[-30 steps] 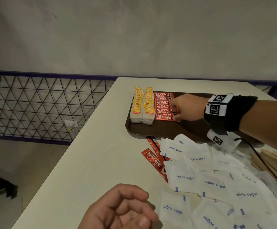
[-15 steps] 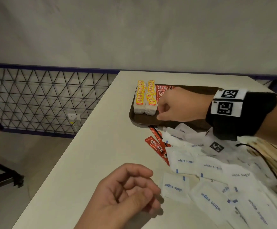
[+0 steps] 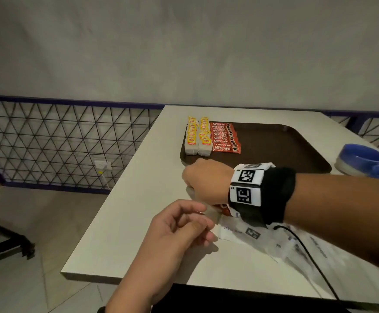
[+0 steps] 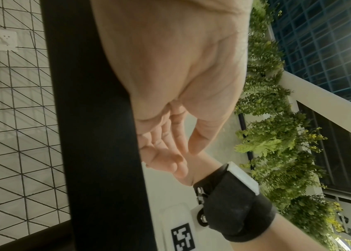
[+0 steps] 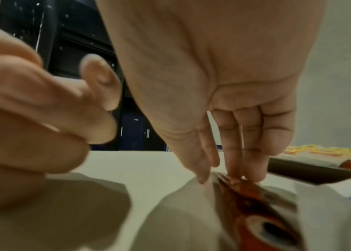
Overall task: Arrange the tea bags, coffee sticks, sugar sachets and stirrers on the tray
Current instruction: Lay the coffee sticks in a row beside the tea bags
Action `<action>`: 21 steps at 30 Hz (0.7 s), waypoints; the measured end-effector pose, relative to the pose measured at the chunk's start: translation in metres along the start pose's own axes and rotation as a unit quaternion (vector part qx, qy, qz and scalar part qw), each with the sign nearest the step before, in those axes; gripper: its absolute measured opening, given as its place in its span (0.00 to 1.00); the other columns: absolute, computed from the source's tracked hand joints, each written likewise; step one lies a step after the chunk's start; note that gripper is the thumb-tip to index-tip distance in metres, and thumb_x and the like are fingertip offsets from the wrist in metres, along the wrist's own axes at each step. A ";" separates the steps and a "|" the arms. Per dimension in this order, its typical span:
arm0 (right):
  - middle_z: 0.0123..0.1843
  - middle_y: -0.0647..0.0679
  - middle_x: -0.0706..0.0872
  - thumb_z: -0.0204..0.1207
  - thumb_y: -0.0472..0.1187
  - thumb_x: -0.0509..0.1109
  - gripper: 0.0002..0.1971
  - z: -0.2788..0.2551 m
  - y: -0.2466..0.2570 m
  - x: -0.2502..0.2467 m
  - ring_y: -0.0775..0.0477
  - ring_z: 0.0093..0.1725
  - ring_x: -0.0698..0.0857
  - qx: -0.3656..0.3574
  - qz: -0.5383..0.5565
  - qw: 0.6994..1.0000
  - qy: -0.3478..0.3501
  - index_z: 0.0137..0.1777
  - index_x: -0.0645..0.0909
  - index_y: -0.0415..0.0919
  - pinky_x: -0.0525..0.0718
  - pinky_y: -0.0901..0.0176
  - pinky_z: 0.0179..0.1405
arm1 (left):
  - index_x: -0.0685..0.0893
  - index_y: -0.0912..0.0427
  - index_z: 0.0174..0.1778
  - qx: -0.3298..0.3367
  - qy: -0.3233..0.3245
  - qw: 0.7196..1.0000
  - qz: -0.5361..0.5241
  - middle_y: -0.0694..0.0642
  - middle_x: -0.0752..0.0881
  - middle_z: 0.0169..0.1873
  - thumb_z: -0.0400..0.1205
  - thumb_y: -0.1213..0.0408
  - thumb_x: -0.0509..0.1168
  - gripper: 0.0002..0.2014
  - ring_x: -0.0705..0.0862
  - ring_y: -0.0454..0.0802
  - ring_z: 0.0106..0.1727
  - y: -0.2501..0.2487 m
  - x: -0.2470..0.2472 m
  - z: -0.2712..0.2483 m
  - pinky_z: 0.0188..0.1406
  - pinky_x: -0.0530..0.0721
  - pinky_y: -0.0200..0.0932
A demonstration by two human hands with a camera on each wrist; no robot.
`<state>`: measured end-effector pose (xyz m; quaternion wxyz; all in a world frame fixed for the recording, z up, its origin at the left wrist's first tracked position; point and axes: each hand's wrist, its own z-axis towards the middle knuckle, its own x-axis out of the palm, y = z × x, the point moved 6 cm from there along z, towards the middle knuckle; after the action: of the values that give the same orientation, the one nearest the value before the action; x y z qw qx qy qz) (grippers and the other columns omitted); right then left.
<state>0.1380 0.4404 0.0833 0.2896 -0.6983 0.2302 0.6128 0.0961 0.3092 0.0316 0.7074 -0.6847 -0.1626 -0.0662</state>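
A dark brown tray [image 3: 274, 150] lies at the back of the white table. At its left end are two rows of yellow-tagged tea bags [image 3: 197, 136] and a row of red coffee sticks [image 3: 225, 137]. My right hand [image 3: 190, 186] is just in front of the tray. In the right wrist view its thumb and fingertips [image 5: 234, 176] pinch the end of a loose red coffee stick [image 5: 256, 203] lying among white sugar sachets [image 3: 285, 242]. My left hand [image 3: 204, 224] hovers close by, loosely curled, holding nothing. No stirrers are in view.
A blue and white round object [image 3: 364, 159] sits to the right of the tray. A black cable [image 3: 308, 251] runs from my right wristband across the sachets. The table's left edge [image 3: 116, 193] drops to a floor with a wire mesh fence behind.
My right hand left the coffee sticks on the tray and came back toward me, down onto the loose stick on the table. The left hand stayed loosely curled.
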 end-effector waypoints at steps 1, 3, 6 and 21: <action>0.45 0.43 0.79 0.80 0.39 0.70 0.06 -0.003 0.004 -0.001 0.38 0.42 0.82 0.000 0.011 1.000 -0.009 0.44 0.76 0.40 0.78 0.53 0.37 | 0.87 0.66 0.51 -0.001 -0.002 1.000 0.000 0.74 0.88 0.41 0.80 0.77 0.72 0.06 0.85 0.60 0.36 -0.001 0.000 0.000 0.36 0.87 0.44; 0.51 0.42 0.80 0.80 0.43 0.70 0.09 -0.007 0.007 -0.005 0.37 0.49 0.85 0.004 0.030 0.999 -0.021 0.55 0.79 0.40 0.81 0.51 0.41 | 0.85 0.70 0.52 -0.001 -0.011 1.000 -0.004 0.74 0.87 0.40 0.82 0.81 0.66 0.06 0.85 0.60 0.34 -0.002 0.000 -0.001 0.34 0.88 0.44; 0.46 0.44 0.81 0.78 0.43 0.72 0.09 -0.011 0.001 -0.011 0.42 0.43 0.83 0.015 0.039 0.999 0.012 0.50 0.75 0.41 0.77 0.56 0.31 | 0.86 0.70 0.51 0.000 -0.015 1.000 -0.005 0.73 0.86 0.39 0.83 0.81 0.64 0.07 0.84 0.61 0.35 -0.005 0.003 -0.004 0.40 0.91 0.57; 0.48 0.39 0.80 0.81 0.32 0.67 0.02 -0.023 0.010 -0.020 0.38 0.45 0.82 0.012 0.071 0.997 -0.030 0.49 0.78 0.37 0.73 0.54 0.34 | 0.84 0.72 0.52 0.011 -0.056 0.998 0.006 0.71 0.85 0.38 0.82 0.84 0.61 0.09 0.82 0.61 0.36 -0.009 0.001 -0.010 0.35 0.90 0.50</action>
<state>0.1451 0.4162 0.1041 0.2605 -0.6579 0.2771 0.6500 0.0957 0.2989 0.0399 0.7048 -0.6806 -0.1986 -0.0219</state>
